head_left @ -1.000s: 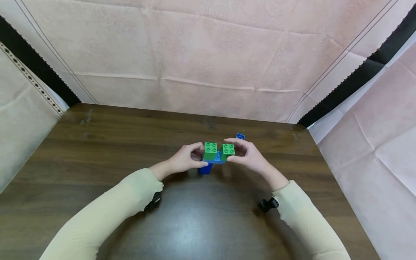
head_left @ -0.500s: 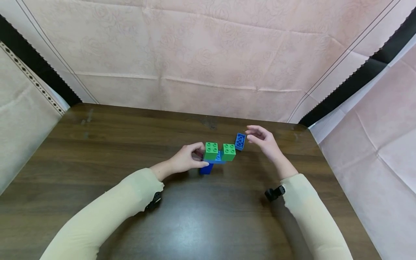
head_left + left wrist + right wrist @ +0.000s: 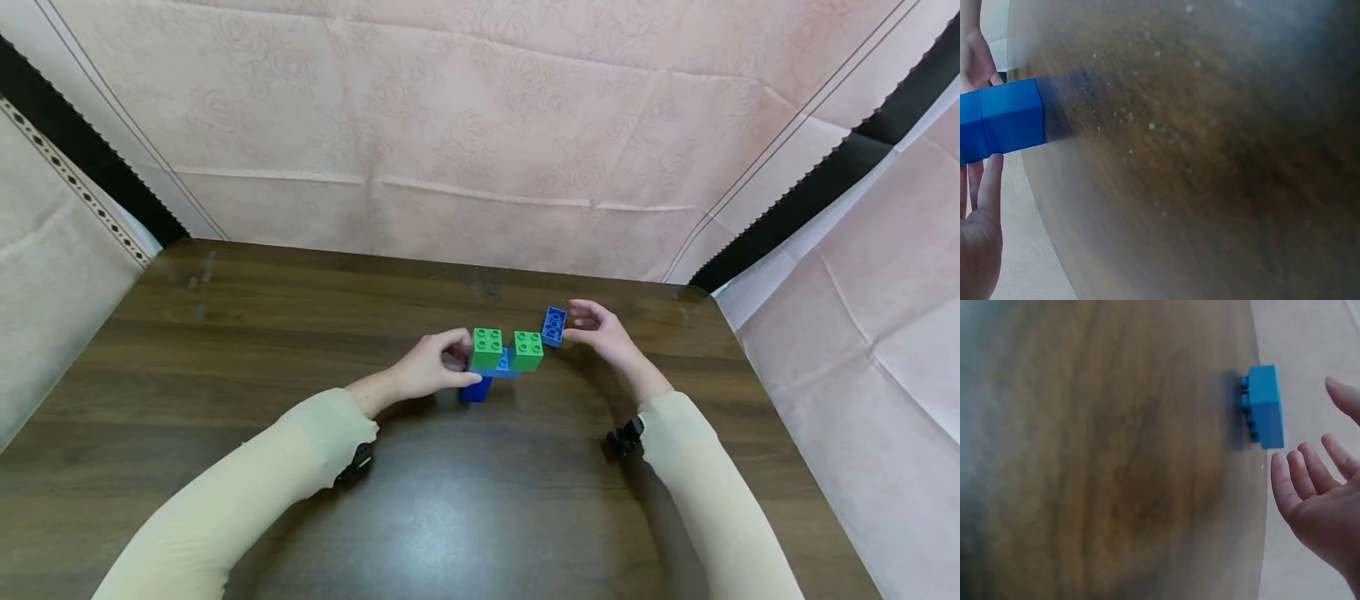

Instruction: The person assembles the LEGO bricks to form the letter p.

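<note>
Watching by camera, I see the left grip [image 3: 431, 365] clamped, thumb and fingers, on the build [image 3: 503, 364]: two green bricks [image 3: 487, 348] above blue bricks [image 3: 475, 392]. Right grip [image 3: 605, 335] apart, just beside the loose brick [image 3: 553, 326], which lies on the table [image 3: 315, 325] beyond the build, to its right. Contact there: can't tell.
</note>
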Tool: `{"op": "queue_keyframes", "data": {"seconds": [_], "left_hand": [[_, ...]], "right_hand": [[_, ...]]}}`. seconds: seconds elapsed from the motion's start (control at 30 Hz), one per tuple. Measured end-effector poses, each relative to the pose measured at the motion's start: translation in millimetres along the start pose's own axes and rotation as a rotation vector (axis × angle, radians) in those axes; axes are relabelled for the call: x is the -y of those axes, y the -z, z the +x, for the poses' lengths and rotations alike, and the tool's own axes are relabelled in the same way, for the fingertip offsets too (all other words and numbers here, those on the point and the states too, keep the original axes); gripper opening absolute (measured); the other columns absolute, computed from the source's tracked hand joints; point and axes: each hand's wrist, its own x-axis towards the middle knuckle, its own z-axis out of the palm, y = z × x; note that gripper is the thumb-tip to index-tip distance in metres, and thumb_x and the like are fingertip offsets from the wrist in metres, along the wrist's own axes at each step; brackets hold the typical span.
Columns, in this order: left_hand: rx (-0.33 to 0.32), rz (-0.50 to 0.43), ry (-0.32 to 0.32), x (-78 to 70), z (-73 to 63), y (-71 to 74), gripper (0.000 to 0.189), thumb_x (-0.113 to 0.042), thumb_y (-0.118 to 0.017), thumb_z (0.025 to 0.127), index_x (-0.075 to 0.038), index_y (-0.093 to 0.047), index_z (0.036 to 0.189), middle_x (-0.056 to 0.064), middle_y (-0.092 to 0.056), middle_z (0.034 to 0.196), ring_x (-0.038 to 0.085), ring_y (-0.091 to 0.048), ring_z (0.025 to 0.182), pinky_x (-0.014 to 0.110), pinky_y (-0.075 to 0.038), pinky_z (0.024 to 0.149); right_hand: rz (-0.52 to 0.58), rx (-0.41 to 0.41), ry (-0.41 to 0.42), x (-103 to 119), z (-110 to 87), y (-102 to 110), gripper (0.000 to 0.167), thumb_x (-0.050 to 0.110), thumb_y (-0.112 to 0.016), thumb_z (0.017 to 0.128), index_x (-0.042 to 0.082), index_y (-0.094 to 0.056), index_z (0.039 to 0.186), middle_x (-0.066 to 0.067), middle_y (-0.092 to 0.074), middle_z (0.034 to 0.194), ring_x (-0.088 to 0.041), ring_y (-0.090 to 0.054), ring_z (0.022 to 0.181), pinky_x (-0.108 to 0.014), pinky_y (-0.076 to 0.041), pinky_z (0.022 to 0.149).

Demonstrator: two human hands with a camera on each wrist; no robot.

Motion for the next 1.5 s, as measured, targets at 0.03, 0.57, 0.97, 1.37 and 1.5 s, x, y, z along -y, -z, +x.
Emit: {"op": "queue_keyframes", "data": {"seconds": [0.03,0.57,0.97,1.37,1.5], "left_hand": [[-0.001,-0.002,-0.001,-4.3,-2.1,0.9,0.026,-0.007,-0.069,0.083,-0.001,-0.05,0.1,0.018,-0.058,0.106,0.027,-0.057,0.1,0.037,-0.054,0.086],[-0.004,-0.015,-0.002,-9.2,-4.0,2.1,0.027,-0.007,-0.068,0.083,-0.001,-0.049,0.1,0.019,-0.056,0.109,0.028,-0.056,0.103,0.038,-0.053,0.087],[-0.005,-0.021,-0.006,-3.6,-2.1,1.5,0.025,-0.005,-0.068,0.084,-0.001,-0.049,0.101,0.019,-0.056,0.108,0.029,-0.056,0.103,0.037,-0.053,0.087],[-0.021,-0.035,-0.002,26.9,9.6,-4.4,0.03,-0.012,-0.072,0.082,-0.005,-0.051,0.103,0.015,-0.057,0.109,0.025,-0.055,0.104,0.034,-0.054,0.085],[-0.017,-0.035,-0.008,26.7,9.3,-4.4,0.029,-0.013,-0.072,0.082,-0.005,-0.051,0.101,0.013,-0.057,0.107,0.024,-0.055,0.102,0.032,-0.054,0.085]], "right_hand": [[-0.021,0.005,0.0,-4.7,4.1,0.4,0.059,0.008,-0.063,0.087,0.002,-0.037,0.14,-0.022,-0.042,0.139,-0.035,-0.041,0.124,-0.041,-0.04,0.1],[-0.27,0.106,0.04,-17.5,33.3,-1.6,0.066,-0.007,-0.059,0.082,0.009,-0.037,0.142,-0.02,-0.036,0.142,-0.037,-0.037,0.125,-0.049,-0.041,0.096],[-0.336,0.157,0.068,-15.0,39.7,-4.6,0.057,-0.003,-0.067,0.08,0.003,-0.046,0.133,-0.022,-0.043,0.128,-0.037,-0.045,0.113,-0.048,-0.039,0.099],[-0.324,0.167,0.012,-14.4,33.8,-7.6,0.052,0.007,-0.07,0.082,0.002,-0.049,0.129,-0.02,-0.053,0.118,-0.031,-0.05,0.102,-0.035,-0.043,0.083],[-0.287,0.147,-0.017,-15.8,32.0,-7.0,0.044,0.009,-0.07,0.082,0.002,-0.052,0.122,-0.019,-0.055,0.115,-0.03,-0.051,0.103,-0.035,-0.043,0.085]]}}
